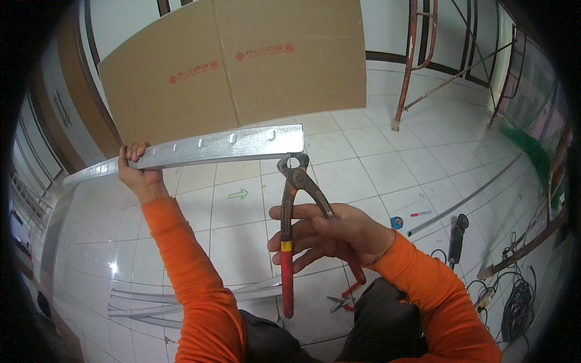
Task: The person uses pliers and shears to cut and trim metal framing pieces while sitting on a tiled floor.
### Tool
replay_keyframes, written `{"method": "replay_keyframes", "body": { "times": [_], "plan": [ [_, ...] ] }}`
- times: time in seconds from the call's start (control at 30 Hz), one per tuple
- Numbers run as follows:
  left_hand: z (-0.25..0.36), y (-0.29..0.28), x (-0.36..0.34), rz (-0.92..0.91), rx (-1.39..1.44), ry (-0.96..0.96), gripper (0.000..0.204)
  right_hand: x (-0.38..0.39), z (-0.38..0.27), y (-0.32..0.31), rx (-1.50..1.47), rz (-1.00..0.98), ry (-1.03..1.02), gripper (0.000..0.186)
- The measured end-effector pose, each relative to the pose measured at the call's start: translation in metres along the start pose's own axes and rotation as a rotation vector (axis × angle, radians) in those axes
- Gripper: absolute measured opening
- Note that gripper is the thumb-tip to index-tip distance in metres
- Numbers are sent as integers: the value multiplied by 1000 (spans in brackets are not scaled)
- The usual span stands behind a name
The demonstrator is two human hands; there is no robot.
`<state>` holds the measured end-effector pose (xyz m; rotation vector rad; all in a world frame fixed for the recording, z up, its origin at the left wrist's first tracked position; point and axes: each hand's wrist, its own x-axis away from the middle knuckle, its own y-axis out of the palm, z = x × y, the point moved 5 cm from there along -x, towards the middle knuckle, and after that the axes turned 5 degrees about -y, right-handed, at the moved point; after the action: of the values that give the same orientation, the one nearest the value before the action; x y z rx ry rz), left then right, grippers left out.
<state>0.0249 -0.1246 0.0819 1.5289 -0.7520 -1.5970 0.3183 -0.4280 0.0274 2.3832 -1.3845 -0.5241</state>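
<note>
My left hand (140,169) grips a long silver metal profile (218,143) with raised tabs, held nearly level above the floor. My right hand (330,236) holds a pair of rusty end-cutting pincers (298,178) with red handles and a yellow band. The pincers point upward, their jaws at the underside of the profile's right end; whether they grip the metal I cannot tell. Below, red-handled snips (339,302) lie on the tiles beside my knees, near several loose metal strips (139,313).
A large cardboard sheet (296,78) stands against the back wall. Red scaffold frames (405,78) stand at right. On the tiled floor (375,169) lie a tape measure (396,222), a marker (420,213), a dark power tool (458,236), a long strip (466,193) and coiled cable (517,311).
</note>
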Motion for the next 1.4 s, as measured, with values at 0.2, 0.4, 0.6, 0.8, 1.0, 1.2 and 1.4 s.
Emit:
{"method": "replay_keyframes", "body": {
  "times": [0.2,0.4,0.6,0.8,1.0,1.2,1.4],
  "plan": [
    [2,8,6,-41,12,19,23,-5,4,-5,-96,48,29,84],
    [8,22,12,-69,-81,107,26,-13,5,-12,-34,207,58,53],
    [-2,37,22,-33,-22,184,26,-28,0,-11,114,323,-197,39],
    [-10,48,33,34,35,273,24,-49,4,-15,182,380,-402,32],
    [-20,49,41,130,-25,301,23,-58,8,-9,160,387,-556,29],
    [-26,38,32,90,32,267,22,-58,7,-6,201,386,-548,33],
    [-11,14,17,21,66,181,18,-39,-14,-2,513,366,-436,48]
  ]
}}
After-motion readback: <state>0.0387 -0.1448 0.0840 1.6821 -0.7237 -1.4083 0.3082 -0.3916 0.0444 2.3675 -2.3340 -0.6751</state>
